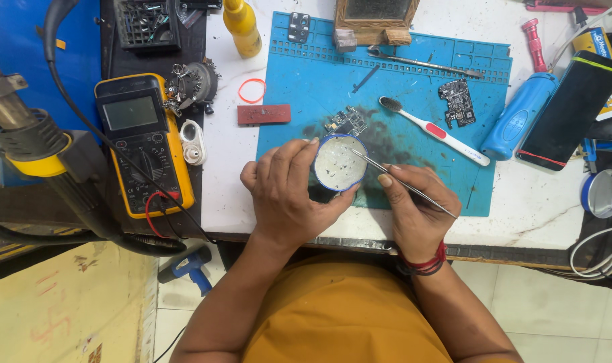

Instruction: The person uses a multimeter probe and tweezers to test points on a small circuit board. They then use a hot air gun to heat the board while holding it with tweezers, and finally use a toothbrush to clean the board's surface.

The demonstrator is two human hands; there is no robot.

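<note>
My left hand (286, 195) grips a small round tin (338, 163) of pale paste with a blue rim, held over the near edge of the blue work mat (319, 87). My right hand (413, 208) holds metal tweezers (400, 181); their tip reaches into the tin's paste. Just beyond the tin a small circuit board (346, 123) lies on a dark stained patch of the mat. A second circuit board (459, 102) rests further right on the mat, beside a white and red toothbrush (434, 131).
A yellow multimeter (141, 141) sits left, with a hot-air nozzle (23, 134) at the far left. A yellow bottle (243, 27), red rubber band (252, 90), red block (263, 114), blue bottle (521, 117) and black phone (571, 111) surround the mat on the white table.
</note>
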